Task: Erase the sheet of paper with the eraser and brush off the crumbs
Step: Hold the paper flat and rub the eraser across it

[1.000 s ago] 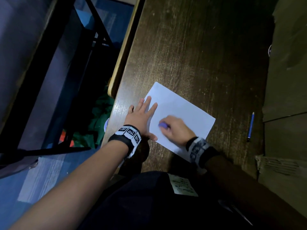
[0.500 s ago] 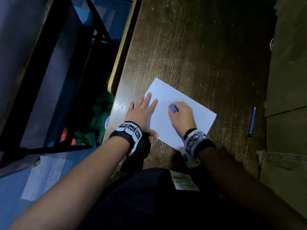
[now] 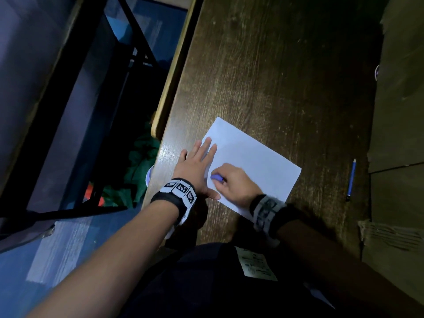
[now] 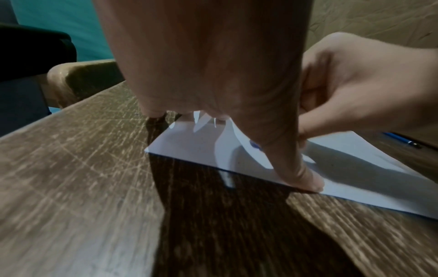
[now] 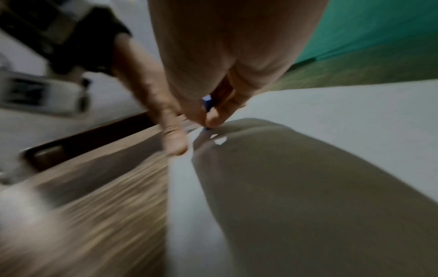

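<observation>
Where the dark wooden worktop meets its near left edge, the sheet of paper lies flat and skewed, its long axis running from the far-left corner down toward the near-right, with 1 corner pointing away from the person and the opposite end tucked under the right wrist. The left hand lies palm-down across the sheet's left edge, fingers straight and only slightly spread, pointing away and a little to the right; its thumb presses the near edge of the paper against the wood. The forearm comes in from the lower left, a black band with square markers round the wrist.

The right hand sits on the sheet just beside the left thumb, knuckles up, fingers curled and clamped on the small purple-blue eraser. From the head view the eraser pokes out of the grip toward the left hand; from the right wrist view only a blue sliver shows between the thumb and fingers, its lower tip touching the paper. That view is smeared with motion blur. I cannot make out any crumbs on the sheet.

Well off to the right, a blue pencil lies on the worktop, pointing roughly away from the person, near a stretch of brown cardboard.
</observation>
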Action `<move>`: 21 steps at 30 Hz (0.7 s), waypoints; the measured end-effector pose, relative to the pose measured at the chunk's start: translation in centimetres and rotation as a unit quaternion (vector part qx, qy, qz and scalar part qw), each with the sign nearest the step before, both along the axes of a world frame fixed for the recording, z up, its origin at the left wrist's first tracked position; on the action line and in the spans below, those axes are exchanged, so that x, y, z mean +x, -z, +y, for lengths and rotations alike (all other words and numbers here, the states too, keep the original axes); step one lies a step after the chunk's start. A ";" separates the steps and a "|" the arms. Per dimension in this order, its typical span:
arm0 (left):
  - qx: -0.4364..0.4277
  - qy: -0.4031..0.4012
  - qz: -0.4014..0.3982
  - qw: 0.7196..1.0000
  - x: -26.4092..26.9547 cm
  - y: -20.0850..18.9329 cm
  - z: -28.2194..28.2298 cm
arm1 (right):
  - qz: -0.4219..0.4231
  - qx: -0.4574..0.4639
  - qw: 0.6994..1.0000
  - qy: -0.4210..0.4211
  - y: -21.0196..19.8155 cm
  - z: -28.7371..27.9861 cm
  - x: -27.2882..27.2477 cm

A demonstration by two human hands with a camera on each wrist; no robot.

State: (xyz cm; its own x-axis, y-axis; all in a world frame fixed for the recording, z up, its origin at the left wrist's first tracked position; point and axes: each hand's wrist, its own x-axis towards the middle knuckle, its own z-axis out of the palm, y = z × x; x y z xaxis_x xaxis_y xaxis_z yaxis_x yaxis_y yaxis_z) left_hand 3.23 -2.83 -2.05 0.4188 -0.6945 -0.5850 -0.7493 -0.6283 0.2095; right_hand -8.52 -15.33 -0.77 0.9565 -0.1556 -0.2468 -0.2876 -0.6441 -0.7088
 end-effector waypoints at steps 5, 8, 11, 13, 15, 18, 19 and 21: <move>-0.005 0.000 -0.003 1.000 -0.1 -0.1 0.1 | -0.049 -0.072 0.960 0.264 1.6 -4.4 3.4; -0.003 -0.003 0.001 1.000 0.0 0.3 0.0 | -0.020 -0.021 0.994 0.103 1.1 -0.1 1.5; 0.005 -0.001 -0.001 1.000 0.1 0.2 -0.1 | -0.009 -0.010 1.000 0.013 0.3 -1.2 1.7; 0.003 -0.001 0.007 1.000 0.0 0.0 -0.1 | -0.037 -0.055 0.986 0.150 1.0 -3.9 3.7; -0.001 0.000 0.007 1.000 -0.1 -0.1 0.0 | -0.059 -0.086 0.963 0.250 1.4 -4.9 4.3; 0.000 -0.002 0.009 1.000 0.0 0.3 0.0 | -0.032 -0.035 0.994 0.097 0.9 -0.7 2.4; 0.002 -0.001 0.004 1.000 0.0 0.3 0.0 | -0.011 -0.012 1.000 0.016 0.5 0.3 1.4; 0.002 0.001 0.002 1.000 0.1 0.2 -0.1 | -0.002 -0.011 1.000 -0.022 0.0 -0.7 1.5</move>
